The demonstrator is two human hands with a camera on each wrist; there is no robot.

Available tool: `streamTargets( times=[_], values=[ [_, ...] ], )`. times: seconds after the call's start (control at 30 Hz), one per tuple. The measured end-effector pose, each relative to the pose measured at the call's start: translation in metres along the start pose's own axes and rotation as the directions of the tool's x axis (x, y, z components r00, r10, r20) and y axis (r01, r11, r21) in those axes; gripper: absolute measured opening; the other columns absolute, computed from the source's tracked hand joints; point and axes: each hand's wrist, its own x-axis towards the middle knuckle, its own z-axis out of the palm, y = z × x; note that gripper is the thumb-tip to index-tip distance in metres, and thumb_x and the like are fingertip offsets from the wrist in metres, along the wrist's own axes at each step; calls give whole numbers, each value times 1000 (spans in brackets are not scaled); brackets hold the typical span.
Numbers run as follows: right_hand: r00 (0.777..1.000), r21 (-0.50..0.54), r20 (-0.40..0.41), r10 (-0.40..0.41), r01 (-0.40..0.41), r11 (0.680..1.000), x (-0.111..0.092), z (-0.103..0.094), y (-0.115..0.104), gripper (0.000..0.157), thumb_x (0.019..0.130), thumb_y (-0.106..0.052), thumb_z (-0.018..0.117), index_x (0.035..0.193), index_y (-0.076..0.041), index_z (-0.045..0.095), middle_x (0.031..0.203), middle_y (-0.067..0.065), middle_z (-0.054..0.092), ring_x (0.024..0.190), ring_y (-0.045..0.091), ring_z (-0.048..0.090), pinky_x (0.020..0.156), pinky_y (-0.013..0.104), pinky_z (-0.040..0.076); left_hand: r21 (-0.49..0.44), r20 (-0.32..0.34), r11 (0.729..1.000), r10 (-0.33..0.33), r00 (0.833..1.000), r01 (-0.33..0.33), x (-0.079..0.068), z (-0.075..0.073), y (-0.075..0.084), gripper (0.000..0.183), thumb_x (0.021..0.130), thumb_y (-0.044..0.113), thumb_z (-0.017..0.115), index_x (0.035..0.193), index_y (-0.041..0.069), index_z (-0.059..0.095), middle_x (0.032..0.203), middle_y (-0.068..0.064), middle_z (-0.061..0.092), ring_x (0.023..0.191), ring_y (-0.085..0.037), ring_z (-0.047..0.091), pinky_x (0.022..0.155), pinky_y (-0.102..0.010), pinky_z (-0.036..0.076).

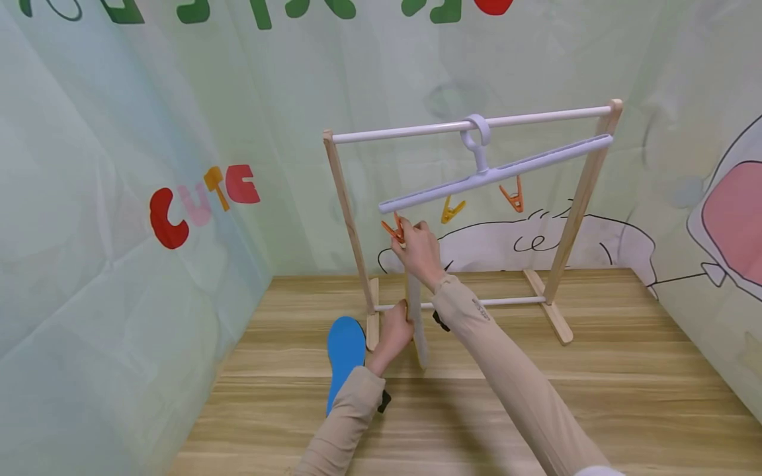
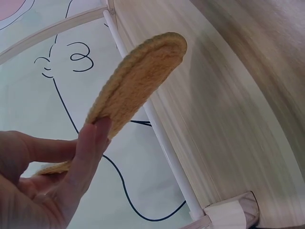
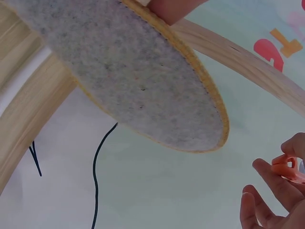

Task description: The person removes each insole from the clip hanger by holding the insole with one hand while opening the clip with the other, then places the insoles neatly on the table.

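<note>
My left hand (image 1: 393,336) grips an upright insole (image 1: 418,330) by its edge, thumb and fingers on either side. One face of the insole (image 2: 138,81) is tan and fuzzy; its other face is speckled grey, as the right wrist view shows. Above it, my right hand (image 1: 421,250) pinches an orange clothespin (image 1: 393,229) hanging at the low left end of a lilac hanger (image 1: 506,173). The insole's upper tip, partly behind the right hand in the head view, is apart from that clothespin in the right wrist view. A blue insole (image 1: 345,350) lies on the table, left of my left hand.
The tilted hanger hooks over the white top bar (image 1: 399,133) of a wooden rack. A yellow clothespin (image 1: 452,210) and another orange clothespin (image 1: 514,196) hang along it. The rack's lower bar (image 1: 506,301) runs behind my hands, near the wood-grain table (image 1: 625,396). Printed curtains surround the table.
</note>
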Motion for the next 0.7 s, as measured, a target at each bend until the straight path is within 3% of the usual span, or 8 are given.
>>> streamTargets(
  times=[0.17, 0.53, 0.7],
  values=[
    [1000, 48, 11, -7, 7, 999, -7, 0, 2, 37, 84, -19, 58, 119, -6, 54, 93, 4, 70, 86, 25, 58, 48, 30, 46, -5, 0, 1000, 31, 1000, -31, -2, -2, -1, 10, 73, -13, 46, 79, -9, 53, 50, 0, 28, 43, -10, 22, 40, -20, 17],
    [998, 106, 45, 35, -40, 994, -19, -10, 2, 33, 87, -21, 54, 118, -11, 54, 100, 0, 69, 88, 21, 55, 49, 26, 44, -38, 60, 998, -47, 997, 49, -6, -7, 1, 14, 79, -8, 44, 88, -4, 54, 51, -9, 46, 38, -12, 38, 35, -25, 30],
    [996, 153, 42, 82, -88, 984, -25, -15, -2, 29, 87, -22, 54, 115, -14, 58, 98, -1, 69, 85, 19, 55, 50, 27, 43, -21, 51, 998, -54, 997, 55, -8, -9, 3, 12, 81, -6, 45, 87, -2, 55, 48, -8, 46, 37, -11, 38, 34, -25, 27]
  ],
)
